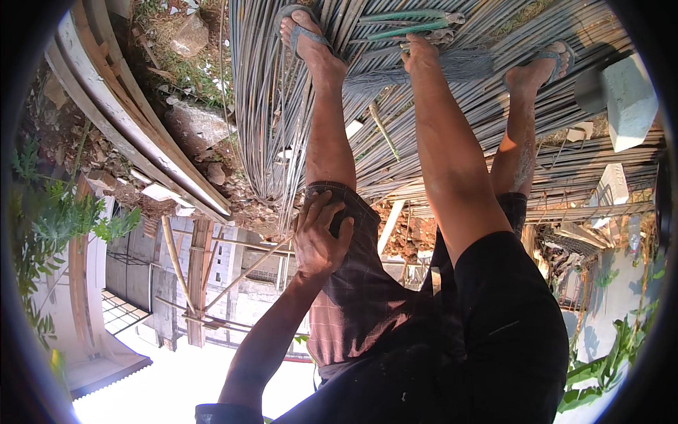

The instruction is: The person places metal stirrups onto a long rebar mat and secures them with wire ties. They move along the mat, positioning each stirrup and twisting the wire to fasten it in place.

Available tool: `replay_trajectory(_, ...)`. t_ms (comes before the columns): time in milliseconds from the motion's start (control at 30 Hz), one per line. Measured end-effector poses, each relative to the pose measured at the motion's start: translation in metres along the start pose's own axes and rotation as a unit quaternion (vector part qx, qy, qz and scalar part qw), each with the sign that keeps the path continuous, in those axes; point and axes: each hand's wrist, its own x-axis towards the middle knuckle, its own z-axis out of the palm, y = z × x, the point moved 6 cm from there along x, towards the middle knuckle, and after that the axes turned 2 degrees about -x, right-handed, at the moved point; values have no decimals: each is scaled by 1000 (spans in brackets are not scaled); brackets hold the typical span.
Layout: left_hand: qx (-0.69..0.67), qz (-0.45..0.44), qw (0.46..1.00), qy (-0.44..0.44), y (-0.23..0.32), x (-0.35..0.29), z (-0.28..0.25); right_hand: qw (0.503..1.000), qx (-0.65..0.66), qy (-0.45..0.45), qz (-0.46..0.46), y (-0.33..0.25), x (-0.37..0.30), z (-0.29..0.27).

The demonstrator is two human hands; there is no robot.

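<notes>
My left hand (321, 237) lies on my left knee, over the dark checked shorts (367, 275), with its fingers spread and nothing in them. Farther ahead, my right hand (421, 51) reaches down to the ground between my feet, its fingers curled and partly hidden. It is beside a bundle of thin dark wire (459, 67) that lies across long steel rebars (275, 106). Just past this hand lies a tool with two long green handles (406, 30) and grey metal ends. Whatever my right fingers grip, if anything, is too small to make out.
My feet in flip-flops (308, 39) stand on the rebars. Curved wooden boards (134, 120) and rubble (201, 124) are at the left. A pale block (628, 102) sits at the right. A thin stick (383, 131) lies on the bars. A building with wooden props (198, 283) appears upside down below.
</notes>
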Motion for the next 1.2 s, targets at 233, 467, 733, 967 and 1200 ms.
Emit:
replay_trajectory(233, -9, 16, 1000, 5, 4, 3, -11, 999, -13, 27, -20, 5, 21, -13)
replay_trajectory(467, 4, -11, 1000, -11, -1, 3, -10, 995, 92, -28, -24, 0, 11, -15)
replay_trajectory(733, 3, 0, 1000, -4, 3, 2, -8, 999, 4, 28, 15, -20, -44, 25)
replay_trajectory(967, -10, -1, 1000, -6, 1, 5, -23, 991, 65, 15, -117, -15, 3, 10)
replay_trajectory(1200, -22, 14, 999, 23, -6, 0, -35, 993, 71, 39, -87, 1, -39, 2)
